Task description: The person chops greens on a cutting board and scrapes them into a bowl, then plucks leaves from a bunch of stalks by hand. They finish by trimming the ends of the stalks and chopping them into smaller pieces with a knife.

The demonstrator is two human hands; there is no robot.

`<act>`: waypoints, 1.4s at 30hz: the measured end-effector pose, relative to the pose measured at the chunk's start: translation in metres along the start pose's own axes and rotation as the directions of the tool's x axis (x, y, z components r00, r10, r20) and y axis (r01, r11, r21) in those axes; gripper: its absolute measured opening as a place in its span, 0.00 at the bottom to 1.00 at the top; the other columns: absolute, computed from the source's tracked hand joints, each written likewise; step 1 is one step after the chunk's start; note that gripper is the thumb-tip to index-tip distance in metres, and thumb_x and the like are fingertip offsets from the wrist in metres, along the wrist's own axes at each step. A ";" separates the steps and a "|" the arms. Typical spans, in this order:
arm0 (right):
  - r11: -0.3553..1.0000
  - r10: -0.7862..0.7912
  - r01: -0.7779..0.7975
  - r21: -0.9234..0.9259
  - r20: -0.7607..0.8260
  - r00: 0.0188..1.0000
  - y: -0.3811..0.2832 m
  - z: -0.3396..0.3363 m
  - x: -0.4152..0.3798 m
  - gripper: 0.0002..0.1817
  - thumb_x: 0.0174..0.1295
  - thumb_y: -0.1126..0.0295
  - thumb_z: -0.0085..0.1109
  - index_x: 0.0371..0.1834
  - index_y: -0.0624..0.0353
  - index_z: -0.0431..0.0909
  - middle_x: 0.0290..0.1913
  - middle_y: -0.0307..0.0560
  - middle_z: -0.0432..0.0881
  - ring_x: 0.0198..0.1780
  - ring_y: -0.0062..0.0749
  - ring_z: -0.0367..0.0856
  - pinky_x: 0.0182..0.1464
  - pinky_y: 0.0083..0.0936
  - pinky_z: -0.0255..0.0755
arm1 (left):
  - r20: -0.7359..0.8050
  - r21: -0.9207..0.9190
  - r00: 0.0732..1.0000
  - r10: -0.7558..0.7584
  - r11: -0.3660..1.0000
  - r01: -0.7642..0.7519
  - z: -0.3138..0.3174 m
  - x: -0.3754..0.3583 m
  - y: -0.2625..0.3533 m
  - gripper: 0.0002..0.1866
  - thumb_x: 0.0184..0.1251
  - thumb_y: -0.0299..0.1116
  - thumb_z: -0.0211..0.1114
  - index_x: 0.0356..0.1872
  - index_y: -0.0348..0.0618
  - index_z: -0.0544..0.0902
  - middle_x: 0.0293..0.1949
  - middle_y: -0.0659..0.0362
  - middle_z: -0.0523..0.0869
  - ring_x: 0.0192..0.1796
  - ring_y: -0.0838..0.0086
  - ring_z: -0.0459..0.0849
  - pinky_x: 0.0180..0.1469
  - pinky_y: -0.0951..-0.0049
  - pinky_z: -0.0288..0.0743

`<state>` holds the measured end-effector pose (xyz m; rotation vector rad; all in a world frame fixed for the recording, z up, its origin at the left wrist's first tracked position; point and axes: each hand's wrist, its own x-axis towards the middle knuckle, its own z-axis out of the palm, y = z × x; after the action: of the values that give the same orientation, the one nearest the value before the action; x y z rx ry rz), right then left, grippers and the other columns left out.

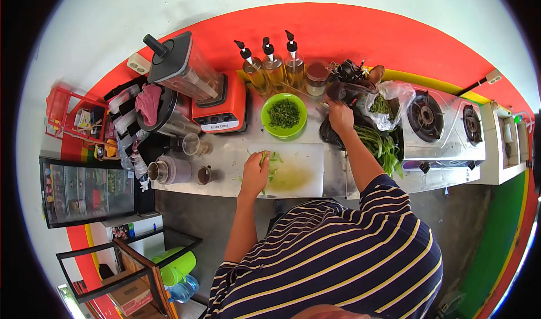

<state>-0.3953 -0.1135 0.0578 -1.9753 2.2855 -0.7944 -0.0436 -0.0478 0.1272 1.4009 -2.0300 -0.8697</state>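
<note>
My left hand (255, 175) is closed around some green leaves (274, 164) at the left side of a white cutting board (309, 167). Green bits and a yellowish-green wet stain mark the board. Farther right, my right hand (340, 118) is closed on what looks like a knife (304, 93), its thin blade pointing left behind the bowl. The handle is mostly hidden by the fingers. A bright green bowl (305, 119) holding chopped greens (283, 113) stands behind the board. Beside my right forearm lie long leafy greens (383, 150) and a black plastic bag (329, 133).
Several pump bottles (274, 71) and a lidded jar (316, 76) line the red wall. A red blender (220, 113) and cups (204, 175) stand left. To the right are a clear bag of greens (386, 106) and a gas stove (445, 133).
</note>
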 end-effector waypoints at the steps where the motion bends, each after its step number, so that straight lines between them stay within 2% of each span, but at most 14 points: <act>1: 0.999 0.042 -0.041 -0.018 0.038 0.998 0.002 0.001 0.002 0.17 0.58 0.73 0.64 0.52 0.50 0.83 0.48 0.48 0.86 0.52 0.51 0.85 0.49 0.46 0.81 | 0.013 -0.007 0.998 -0.056 0.998 0.056 0.001 0.001 0.005 0.13 0.77 0.30 0.58 0.54 0.35 0.84 0.44 0.44 0.86 0.44 0.52 0.84 0.51 0.60 0.77; 6: 0.997 0.066 -0.064 -0.044 0.061 0.996 0.011 0.002 0.003 0.15 0.61 0.73 0.61 0.51 0.52 0.84 0.49 0.50 0.86 0.53 0.50 0.85 0.49 0.47 0.82 | -0.025 -0.092 0.999 -0.020 0.996 0.018 0.008 0.014 0.015 0.15 0.77 0.29 0.55 0.56 0.34 0.83 0.45 0.43 0.85 0.51 0.47 0.82 0.57 0.54 0.73; 9: 0.996 0.088 -0.088 -0.003 0.074 0.993 0.012 0.002 0.000 0.17 0.60 0.71 0.67 0.53 0.52 0.84 0.49 0.52 0.86 0.51 0.55 0.84 0.50 0.49 0.80 | -0.040 -0.111 0.999 0.009 0.994 -0.013 0.003 0.018 0.014 0.17 0.77 0.29 0.53 0.59 0.33 0.81 0.46 0.43 0.85 0.51 0.46 0.82 0.58 0.54 0.73; 11: 0.995 0.074 -0.073 0.067 -0.018 0.997 0.007 -0.007 -0.006 0.16 0.60 0.72 0.67 0.53 0.55 0.84 0.51 0.51 0.85 0.52 0.56 0.84 0.50 0.50 0.79 | -0.073 -0.109 0.997 -0.002 0.994 -0.006 -0.008 0.017 0.014 0.17 0.78 0.29 0.53 0.60 0.32 0.80 0.46 0.43 0.85 0.50 0.46 0.82 0.57 0.55 0.73; 14: 0.995 0.007 -0.002 0.097 -0.055 0.998 -0.011 -0.025 -0.026 0.15 0.58 0.73 0.68 0.49 0.56 0.85 0.50 0.47 0.85 0.53 0.53 0.81 0.52 0.46 0.79 | -0.043 -0.144 0.998 -0.049 0.989 0.043 -0.030 0.016 0.015 0.19 0.81 0.31 0.52 0.65 0.32 0.77 0.43 0.49 0.85 0.43 0.56 0.84 0.51 0.62 0.77; 16: 0.996 -0.035 0.043 0.082 -0.086 0.996 -0.014 -0.027 -0.041 0.14 0.56 0.74 0.69 0.47 0.55 0.86 0.50 0.44 0.85 0.53 0.49 0.81 0.52 0.44 0.80 | 0.037 -0.381 0.986 -0.163 0.910 0.165 -0.042 0.015 0.013 0.20 0.85 0.33 0.50 0.67 0.32 0.77 0.39 0.59 0.85 0.37 0.79 0.79 0.41 0.76 0.76; 22: 0.991 -0.066 0.094 0.098 -0.251 0.966 -0.037 -0.033 -0.075 0.08 0.64 0.70 0.68 0.42 0.62 0.86 0.43 0.47 0.86 0.46 0.46 0.81 0.49 0.40 0.77 | 0.068 -0.604 0.984 -0.162 0.779 0.170 -0.091 0.013 0.019 0.21 0.87 0.37 0.48 0.68 0.36 0.77 0.39 0.60 0.84 0.34 0.82 0.78 0.38 0.78 0.76; 23: 0.991 -0.077 0.102 0.091 -0.247 0.966 -0.043 -0.034 -0.081 0.08 0.64 0.70 0.68 0.42 0.62 0.86 0.43 0.47 0.86 0.46 0.46 0.81 0.49 0.40 0.77 | 0.062 -0.616 0.988 -0.141 0.774 0.149 -0.098 0.011 0.020 0.21 0.87 0.38 0.48 0.68 0.36 0.77 0.39 0.60 0.84 0.34 0.82 0.78 0.38 0.78 0.76; 25: 0.969 0.128 -0.120 0.218 -0.025 0.991 -0.053 -0.033 -0.094 0.10 0.66 0.67 0.67 0.45 0.60 0.85 0.38 0.52 0.87 0.39 0.50 0.85 0.41 0.42 0.77 | 0.049 -0.656 0.991 -0.127 0.744 0.128 -0.113 0.006 0.025 0.21 0.87 0.41 0.49 0.65 0.36 0.80 0.37 0.61 0.83 0.34 0.82 0.79 0.39 0.77 0.76; 26: 0.958 0.084 -0.080 0.276 -0.004 0.996 -0.059 -0.031 -0.102 0.12 0.70 0.63 0.66 0.45 0.61 0.84 0.28 0.54 0.85 0.30 0.54 0.84 0.36 0.45 0.75 | 0.042 -0.662 0.993 -0.106 0.742 0.107 -0.119 0.004 0.025 0.22 0.87 0.43 0.50 0.62 0.36 0.81 0.36 0.61 0.83 0.34 0.81 0.79 0.39 0.77 0.77; 32: 0.835 0.160 -0.283 0.471 0.283 0.946 -0.118 -0.016 -0.148 0.15 0.69 0.64 0.65 0.47 0.67 0.81 0.32 0.60 0.88 0.34 0.59 0.87 0.37 0.43 0.77 | 0.030 -0.688 0.999 0.011 0.725 0.012 -0.136 -0.011 -0.001 0.24 0.86 0.47 0.51 0.58 0.36 0.84 0.33 0.62 0.81 0.35 0.82 0.77 0.40 0.77 0.74; 37: 0.871 0.205 -0.290 0.396 0.243 0.948 -0.175 0.011 -0.183 0.15 0.67 0.67 0.64 0.48 0.68 0.81 0.35 0.65 0.86 0.38 0.65 0.85 0.42 0.46 0.77 | 0.069 -0.766 0.998 0.001 0.640 0.052 -0.143 -0.031 -0.032 0.21 0.86 0.42 0.50 0.58 0.36 0.84 0.35 0.64 0.80 0.37 0.82 0.71 0.43 0.79 0.68; 39: 0.923 0.199 -0.240 0.300 0.160 0.967 -0.193 0.021 -0.199 0.14 0.67 0.68 0.63 0.49 0.67 0.81 0.36 0.66 0.86 0.41 0.66 0.85 0.45 0.49 0.77 | 0.089 -0.898 0.996 -0.017 0.432 0.087 -0.146 -0.040 -0.044 0.19 0.84 0.36 0.50 0.59 0.36 0.83 0.37 0.65 0.79 0.38 0.81 0.69 0.45 0.79 0.67; 42: 0.913 0.296 -0.334 0.235 0.181 0.938 -0.207 0.030 -0.225 0.15 0.66 0.69 0.60 0.51 0.67 0.81 0.43 0.68 0.86 0.47 0.67 0.84 0.50 0.52 0.77 | 0.011 -0.861 1.000 -0.019 0.509 0.019 -0.148 -0.049 -0.056 0.17 0.82 0.32 0.52 0.60 0.35 0.83 0.38 0.65 0.78 0.40 0.82 0.70 0.45 0.80 0.66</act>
<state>-0.1493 0.0703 0.0417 -1.4523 2.2023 -0.8404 0.1137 -0.0473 0.1803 0.8017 -1.1871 -1.5950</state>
